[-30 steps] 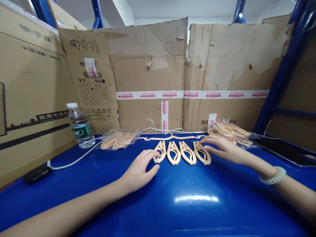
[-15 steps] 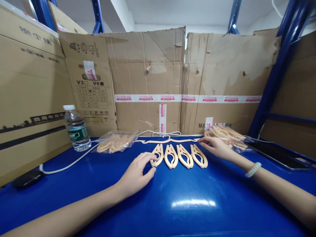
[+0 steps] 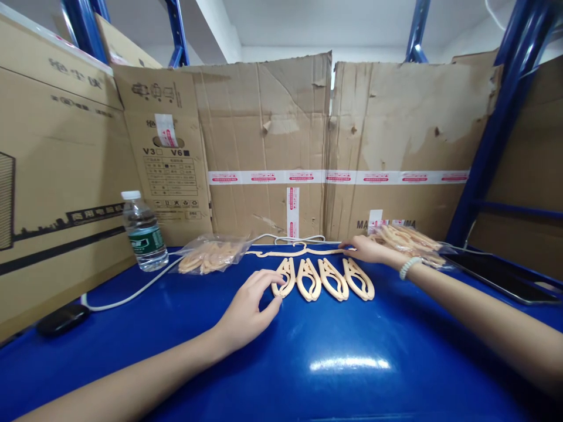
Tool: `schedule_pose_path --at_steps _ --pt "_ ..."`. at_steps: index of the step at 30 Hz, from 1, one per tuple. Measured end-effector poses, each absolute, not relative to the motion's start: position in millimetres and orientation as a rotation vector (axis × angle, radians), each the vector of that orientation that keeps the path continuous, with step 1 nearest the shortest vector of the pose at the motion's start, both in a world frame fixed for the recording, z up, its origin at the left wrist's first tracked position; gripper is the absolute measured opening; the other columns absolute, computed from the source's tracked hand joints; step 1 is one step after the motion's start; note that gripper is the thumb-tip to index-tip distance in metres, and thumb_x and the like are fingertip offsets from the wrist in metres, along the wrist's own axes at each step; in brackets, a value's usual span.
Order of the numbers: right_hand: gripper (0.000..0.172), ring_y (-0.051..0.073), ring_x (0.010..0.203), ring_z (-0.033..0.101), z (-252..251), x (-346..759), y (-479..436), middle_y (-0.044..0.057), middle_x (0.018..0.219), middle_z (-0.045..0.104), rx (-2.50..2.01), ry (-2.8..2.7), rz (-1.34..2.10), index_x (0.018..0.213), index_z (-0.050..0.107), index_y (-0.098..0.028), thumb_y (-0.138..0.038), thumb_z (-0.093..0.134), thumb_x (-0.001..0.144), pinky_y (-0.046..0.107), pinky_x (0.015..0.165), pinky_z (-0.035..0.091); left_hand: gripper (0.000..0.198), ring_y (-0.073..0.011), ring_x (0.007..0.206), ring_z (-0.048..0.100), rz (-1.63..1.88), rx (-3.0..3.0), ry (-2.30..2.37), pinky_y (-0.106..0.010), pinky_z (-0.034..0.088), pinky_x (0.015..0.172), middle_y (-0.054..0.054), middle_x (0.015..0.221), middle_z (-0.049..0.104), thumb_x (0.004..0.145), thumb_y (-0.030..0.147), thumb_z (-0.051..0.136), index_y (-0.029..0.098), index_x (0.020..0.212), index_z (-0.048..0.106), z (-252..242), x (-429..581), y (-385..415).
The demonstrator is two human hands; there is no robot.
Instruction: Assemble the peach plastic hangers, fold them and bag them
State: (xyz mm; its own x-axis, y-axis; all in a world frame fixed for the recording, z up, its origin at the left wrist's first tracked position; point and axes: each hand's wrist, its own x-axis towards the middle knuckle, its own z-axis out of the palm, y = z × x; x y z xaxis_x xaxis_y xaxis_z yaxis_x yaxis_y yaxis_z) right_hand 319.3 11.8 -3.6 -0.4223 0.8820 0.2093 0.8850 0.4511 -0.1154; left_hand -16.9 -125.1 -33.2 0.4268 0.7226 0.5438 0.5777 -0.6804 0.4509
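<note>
A beige unfolded hanger (image 3: 281,254) lies across the back of the blue tabletop, its hook pointing away. In front of it sits a row of several folded hangers, including the leftmost folded hanger (image 3: 288,283) and the rightmost folded hanger (image 3: 363,286). My left hand (image 3: 251,303) rests at the leftmost one, fingertips over its left side, thumb and fingers apart. Reaching far forward, my right hand (image 3: 366,248) has its extended fingers at the unfolded hanger's right arm and covers that end. Whether those fingertips press on it is hard to see.
A clear bag of hangers (image 3: 213,255) lies back left, and another bag (image 3: 407,241) back right. A water bottle (image 3: 147,240), a black device (image 3: 63,319) with a white cable, and a dark tablet-like slab (image 3: 501,276) are around. Cardboard panels (image 3: 268,140) wall the back.
My right hand has moved left along the unfolded hanger's right arm. My left hand stays by the leftmost folded hanger. The view has shifted slightly.
</note>
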Motion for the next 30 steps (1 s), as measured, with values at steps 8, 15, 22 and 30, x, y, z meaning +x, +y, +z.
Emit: schedule_pose_path --at_steps 8,15,22,30 --pt "0.021 0.019 0.094 0.064 -10 302 28 0.006 0.108 0.066 -1.612 -2.545 -0.006 0.106 0.064 -0.015 -0.032 0.058 0.094 0.04 0.085 0.053 0.019 -0.0227 0.11 0.057 1.128 2.46 1.101 -0.041 0.044 0.098 -0.007 0.113 0.062 0.088 0.017 0.05 0.021 0.104 0.059 -31 -18 -128" --pt "0.012 0.02 0.079 0.068 34 310 11 0.005 0.083 0.073 -1.527 -2.537 0.051 0.085 0.068 -0.015 -0.022 0.059 0.087 0.028 0.072 0.051 0.019 -0.0213 0.11 0.057 1.2 2.452 1.049 -0.038 0.043 0.099 -0.006 0.113 0.063 0.089 0.018 0.05 0.021 0.105 0.06 -28 -17 -128" --pt "0.014 0.02 0.067 0.066 62 322 -37 0.005 0.072 0.072 -1.415 -2.432 -0.006 0.082 0.059 -0.019 -0.028 0.049 0.084 0.028 0.061 0.048 0.021 -0.0217 0.108 0.058 1.23 2.327 1.093 -0.037 0.044 0.096 -0.005 0.111 0.064 0.086 0.019 0.051 0.021 0.104 0.061 -25 -19 -129" --pt "0.018 0.022 0.066 0.063 36 347 -86 0.005 0.074 0.067 -1.322 -2.125 -0.312 0.08 0.057 -0.022 -0.038 0.05 0.086 0.03 0.059 0.044 0.029 -0.0267 0.109 0.06 1.261 1.746 1.189 -0.042 0.046 0.098 -0.012 0.116 0.064 0.078 0.03 0.058 0.016 0.103 0.061 -16 -19 -120"
